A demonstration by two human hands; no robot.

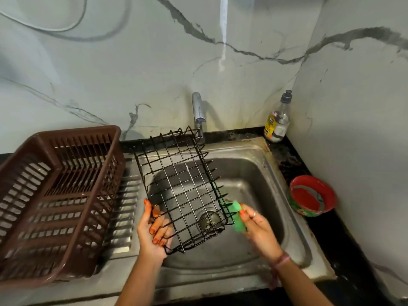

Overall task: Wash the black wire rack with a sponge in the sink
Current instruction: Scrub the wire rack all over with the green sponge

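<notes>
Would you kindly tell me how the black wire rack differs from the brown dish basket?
The black wire rack is thin open metal mesh; the brown dish basket is slatted plastic. The rack is tilted over the sink, gripped by the left hand; the basket rests flat, untouched. Both are rectangular and empty.

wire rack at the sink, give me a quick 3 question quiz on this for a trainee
1. True or false: the black wire rack lies inside the brown dish basket.
2. Which hand holds the green sponge? A) left hand B) right hand
3. Fill in: the soap bottle stands at the back right corner of the ____.

Key
1. False: the left hand holds it over the sink.
2. B: the sponge is pressed to the rack's right edge.
3. Sink.
</notes>
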